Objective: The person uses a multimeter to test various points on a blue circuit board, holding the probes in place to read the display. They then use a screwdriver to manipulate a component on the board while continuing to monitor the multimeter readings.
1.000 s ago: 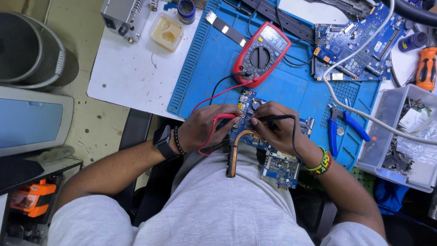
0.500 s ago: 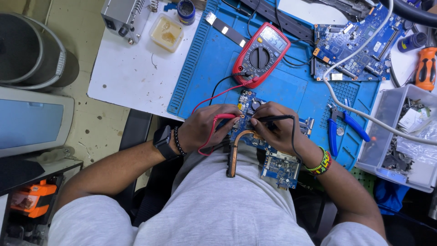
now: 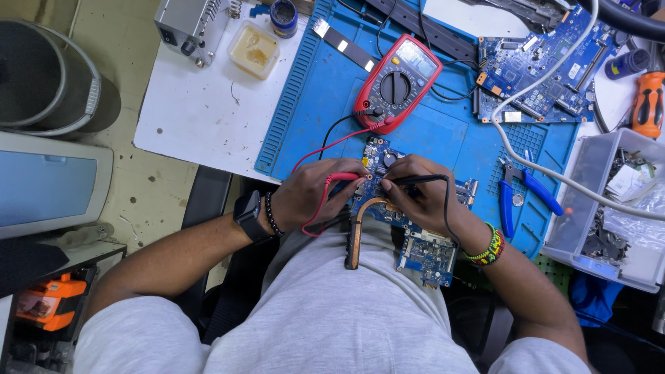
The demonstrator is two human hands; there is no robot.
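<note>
**A:** What did the head camera show at the desk point(image 3: 194, 125)?

**B:** Two hands worked over one blue circuit board point(image 3: 422, 242) that lay at the near edge of a blue mat point(image 3: 325, 83). The left hand point(image 3: 315, 194) was closed around one red probe point(image 3: 341, 177); the right hand point(image 3: 419, 194) pinched one black probe point(image 3: 415, 180), both tips down on the board.

**A:** And around them?

**B:** One red multimeter point(image 3: 397, 83) sat behind the board, its two leads running to the probes. A second blue board point(image 3: 533, 69) lay further right, near one pair of blue-handled pliers point(image 3: 526, 194) and one clear parts bin point(image 3: 609, 208). One orange-handled screwdriver point(image 3: 649, 104) rested at the far right.
</note>
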